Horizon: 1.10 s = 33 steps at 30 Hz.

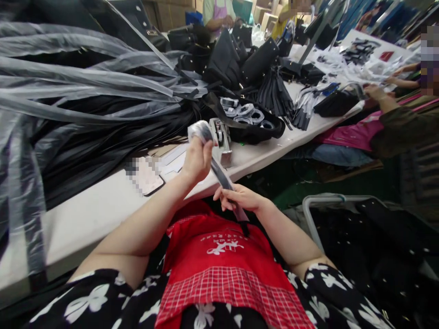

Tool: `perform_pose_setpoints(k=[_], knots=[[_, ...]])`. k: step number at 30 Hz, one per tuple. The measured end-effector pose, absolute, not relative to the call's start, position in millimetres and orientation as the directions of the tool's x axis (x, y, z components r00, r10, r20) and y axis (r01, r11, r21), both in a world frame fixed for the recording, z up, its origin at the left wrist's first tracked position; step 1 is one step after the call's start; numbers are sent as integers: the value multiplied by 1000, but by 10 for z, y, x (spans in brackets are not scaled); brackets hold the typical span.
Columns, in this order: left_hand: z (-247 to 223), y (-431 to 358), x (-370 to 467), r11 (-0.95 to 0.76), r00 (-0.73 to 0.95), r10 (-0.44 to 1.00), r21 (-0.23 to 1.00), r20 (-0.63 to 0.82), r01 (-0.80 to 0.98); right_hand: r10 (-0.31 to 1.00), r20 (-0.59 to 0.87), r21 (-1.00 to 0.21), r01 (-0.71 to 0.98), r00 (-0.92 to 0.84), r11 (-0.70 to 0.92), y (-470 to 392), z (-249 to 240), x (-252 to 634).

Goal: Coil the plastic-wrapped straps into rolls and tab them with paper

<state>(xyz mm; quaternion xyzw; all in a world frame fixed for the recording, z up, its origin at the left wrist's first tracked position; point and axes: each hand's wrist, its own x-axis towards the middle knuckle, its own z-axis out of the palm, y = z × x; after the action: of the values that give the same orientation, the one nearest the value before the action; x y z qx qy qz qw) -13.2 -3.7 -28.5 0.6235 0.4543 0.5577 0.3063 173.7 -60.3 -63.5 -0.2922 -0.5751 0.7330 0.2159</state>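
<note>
My left hand (198,160) is closed around the rolled-up part of a black strap (205,131) covered in clear plastic, lifted above the table's front edge. From the roll, the strap's loose length slants down toward my apron. My right hand (242,197) has its fingers closed about this length, and the dark end hangs just below them. Right behind the roll stands what looks like a tape dispenser (222,141). Several coiled straps (245,111) in plastic lie on black material further back.
Long plastic-wrapped straps (85,75) heap over the left of the white table (92,205). Black bags (224,59) and tassel-like strips (274,93) lie behind. A phone (146,176) rests near the edge. At right are a framed bin (310,214) of black pieces and co-workers' hands (375,93).
</note>
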Motion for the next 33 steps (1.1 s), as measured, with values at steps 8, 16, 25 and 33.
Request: perform_pose_setpoints(k=[8,16,25,33], knots=[[-503,-252,-127,-392,385,917,430,106,813,752,-229,-962,25,-619,-272,-380,-584,2026],[-551,-183,-365,246,452,729,813,-514,528,805,-84,-705,606,-587,368,-225,-718,2129],[-466,-179,-244,655,626,720,591,-299,-471,930,79,-969,193,-358,157,-566,-1000,1399],[-610,-293,-3,467,377,883,610,-280,-640,974,22,-998,57,-223,35,-580,-955,1316]])
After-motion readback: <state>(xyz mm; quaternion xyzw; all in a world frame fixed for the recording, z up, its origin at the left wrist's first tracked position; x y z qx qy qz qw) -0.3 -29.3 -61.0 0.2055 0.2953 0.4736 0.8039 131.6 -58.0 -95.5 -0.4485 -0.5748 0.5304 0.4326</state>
